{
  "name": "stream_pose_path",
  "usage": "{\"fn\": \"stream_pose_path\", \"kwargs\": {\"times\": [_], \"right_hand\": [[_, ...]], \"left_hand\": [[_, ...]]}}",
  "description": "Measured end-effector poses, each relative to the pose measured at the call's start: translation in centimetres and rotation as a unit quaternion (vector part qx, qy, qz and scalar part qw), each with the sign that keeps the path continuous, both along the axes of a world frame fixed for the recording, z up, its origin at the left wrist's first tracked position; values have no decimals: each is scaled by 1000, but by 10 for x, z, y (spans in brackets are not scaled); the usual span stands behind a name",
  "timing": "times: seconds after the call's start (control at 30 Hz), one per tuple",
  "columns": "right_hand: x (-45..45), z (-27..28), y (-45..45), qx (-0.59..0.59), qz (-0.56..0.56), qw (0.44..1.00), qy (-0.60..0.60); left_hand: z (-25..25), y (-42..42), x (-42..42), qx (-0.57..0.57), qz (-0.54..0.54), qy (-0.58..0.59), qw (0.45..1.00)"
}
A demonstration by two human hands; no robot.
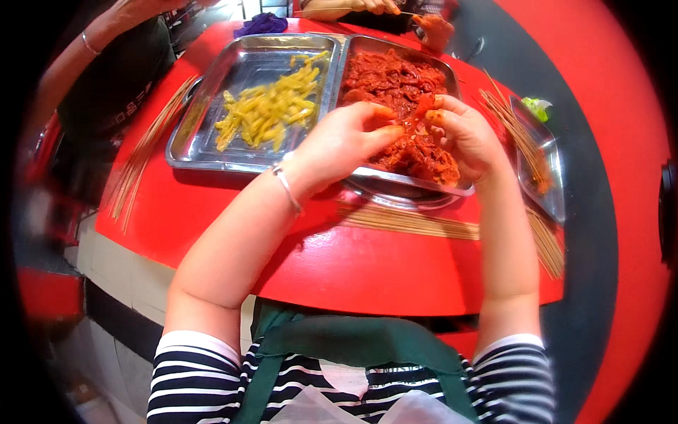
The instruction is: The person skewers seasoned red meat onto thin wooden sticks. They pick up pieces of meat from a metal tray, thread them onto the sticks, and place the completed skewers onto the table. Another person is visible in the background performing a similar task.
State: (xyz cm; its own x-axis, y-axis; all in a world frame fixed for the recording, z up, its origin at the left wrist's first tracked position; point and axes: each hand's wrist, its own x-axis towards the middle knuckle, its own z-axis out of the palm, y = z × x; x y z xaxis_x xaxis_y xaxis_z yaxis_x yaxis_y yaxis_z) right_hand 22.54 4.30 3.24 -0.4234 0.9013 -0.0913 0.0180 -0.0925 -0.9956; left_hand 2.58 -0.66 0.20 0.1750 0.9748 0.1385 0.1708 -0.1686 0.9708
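A steel tray of red marinated meat slices [394, 74] lies in front of me, with both hands over its near half. My left hand [344, 140] is above the tray's left rim, its stained thumb and fingers apart and nothing visible between them. At the right side, my right hand [469, 135] has bent, stained fingers around a small red piece of meat [424, 105]. Part of the meat beneath the hands is hidden. Left of it, a second steel tray [212, 124] holds yellow-green pickled peppers [270, 106].
Bamboo skewers [413, 221] lie along the near side, with more skewers [151, 143] at the left. Others rest across a small steel tray [553, 180] at the right, near a green scrap [537, 107]. A purple cloth [260, 24] lies behind. Another person's hands [434, 29] hold a skewer opposite.
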Motion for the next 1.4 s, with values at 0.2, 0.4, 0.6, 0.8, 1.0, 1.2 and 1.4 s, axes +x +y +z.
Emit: {"fn": "stream_pose_path", "kwargs": {"times": [0.2, 0.4, 0.6, 0.8, 1.0, 1.2, 1.4], "right_hand": [[-26, -9, -15, 49, -3, 998, 28], [-32, -12, -15, 114, -11, 992, 43], [-39, -9, -29, 52, -56, 991, 111], [-38, -7, -27, 45, -84, 985, 147], [-41, -11, -18, 22, -57, 981, 185], [-35, -1, -10, 85, -34, 995, 36], [-71, 11, 3, 142, 45, 980, -130]], "left_hand": [[7, 1, 9, -44, 32, -70, 996], [1, -9, 11, -52, -5, -127, 991], [6, -8, 15, -36, -26, -143, 989], [-2, -6, 10, 2, -45, -124, 991], [-6, -15, 9, -64, -95, -201, 973], [-9, -2, -4, 31, -29, 84, 996], [-8, 5, -32, 106, 41, -49, 992]]}}
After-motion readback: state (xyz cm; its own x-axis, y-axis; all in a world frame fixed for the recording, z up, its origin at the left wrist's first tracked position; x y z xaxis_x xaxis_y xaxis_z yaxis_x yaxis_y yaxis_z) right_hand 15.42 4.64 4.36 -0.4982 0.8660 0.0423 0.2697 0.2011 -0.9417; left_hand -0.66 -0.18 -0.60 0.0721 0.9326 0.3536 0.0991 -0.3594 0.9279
